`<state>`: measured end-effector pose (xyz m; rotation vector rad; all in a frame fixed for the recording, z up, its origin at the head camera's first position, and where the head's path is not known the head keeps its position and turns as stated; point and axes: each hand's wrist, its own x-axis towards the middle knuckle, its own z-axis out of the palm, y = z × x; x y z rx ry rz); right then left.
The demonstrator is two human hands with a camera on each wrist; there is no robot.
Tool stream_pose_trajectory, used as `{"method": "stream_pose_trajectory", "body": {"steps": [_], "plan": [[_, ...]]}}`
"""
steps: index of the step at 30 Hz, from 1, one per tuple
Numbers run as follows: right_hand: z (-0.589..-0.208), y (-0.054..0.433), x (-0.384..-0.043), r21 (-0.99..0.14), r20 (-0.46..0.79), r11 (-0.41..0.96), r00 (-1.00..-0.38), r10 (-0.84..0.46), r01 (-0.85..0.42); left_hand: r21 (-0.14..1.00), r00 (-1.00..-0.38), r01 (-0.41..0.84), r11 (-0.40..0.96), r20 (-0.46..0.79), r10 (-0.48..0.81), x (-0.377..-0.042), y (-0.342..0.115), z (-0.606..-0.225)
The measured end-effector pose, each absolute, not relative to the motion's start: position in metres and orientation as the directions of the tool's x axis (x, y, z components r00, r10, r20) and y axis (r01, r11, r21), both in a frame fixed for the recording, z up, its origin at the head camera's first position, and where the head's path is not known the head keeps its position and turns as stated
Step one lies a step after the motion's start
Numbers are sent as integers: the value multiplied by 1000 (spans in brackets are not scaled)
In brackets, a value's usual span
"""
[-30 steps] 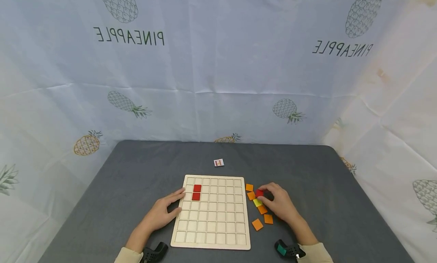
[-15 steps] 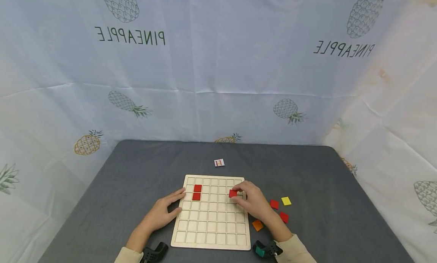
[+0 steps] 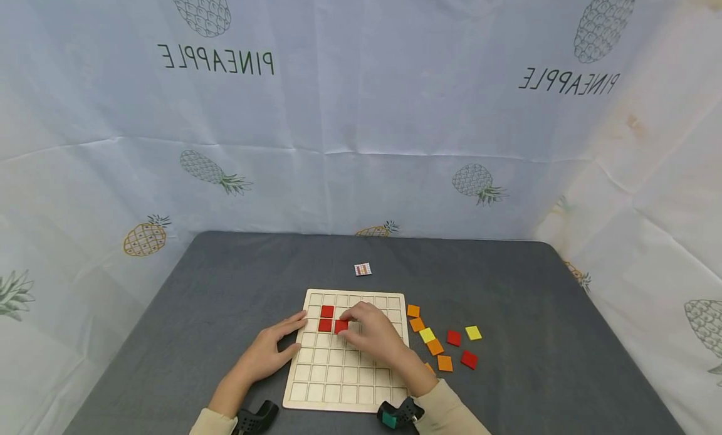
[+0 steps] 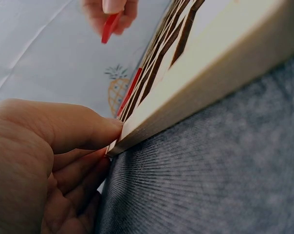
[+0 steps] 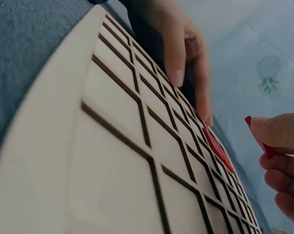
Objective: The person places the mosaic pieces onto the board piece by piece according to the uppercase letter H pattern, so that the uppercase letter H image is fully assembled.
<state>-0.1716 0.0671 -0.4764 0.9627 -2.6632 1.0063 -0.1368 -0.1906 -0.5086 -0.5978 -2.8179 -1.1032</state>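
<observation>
A cream wooden board [image 3: 361, 394] with a grid of square recesses lies on the table. Two red square tiles [image 3: 325, 325] sit in recesses near its upper left, one above the other. My right hand [image 3: 372, 335] is over the board, pinching a third red tile [image 3: 341, 326] between thumb and fingertips. In the right wrist view that tile [image 5: 260, 139] is tilted and raised above the grid. My left hand [image 3: 267, 353] rests at the board's left edge, fingers extended; in the left wrist view the thumb [image 4: 96, 129] touches the edge.
Right of the board lie loose tiles: several orange ones [image 3: 445, 363], two yellow ones [image 3: 473, 333] and two red ones [image 3: 469, 360]. A small patterned card [image 3: 363, 269] lies beyond the board. A pineapple-print curtain [image 3: 361, 109] hangs behind the grey table [image 3: 254, 266].
My right hand has taken a red tile from the loose tiles and carried it left across the board, close to the two placed red tiles. The left hand has stayed put.
</observation>
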Motion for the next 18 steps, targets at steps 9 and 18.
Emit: {"method": "stream_pose_trajectory", "body": {"steps": [9,18], "plan": [[-484,41,-165,-516,283,632,-812,-511,-578,629,-919,388,674,210,333,-137,-191,-509],[-491,31,-165,-445,278,659,-793,-542,-607,629,-917,393,670,221,331,-138,-192,-510]]}}
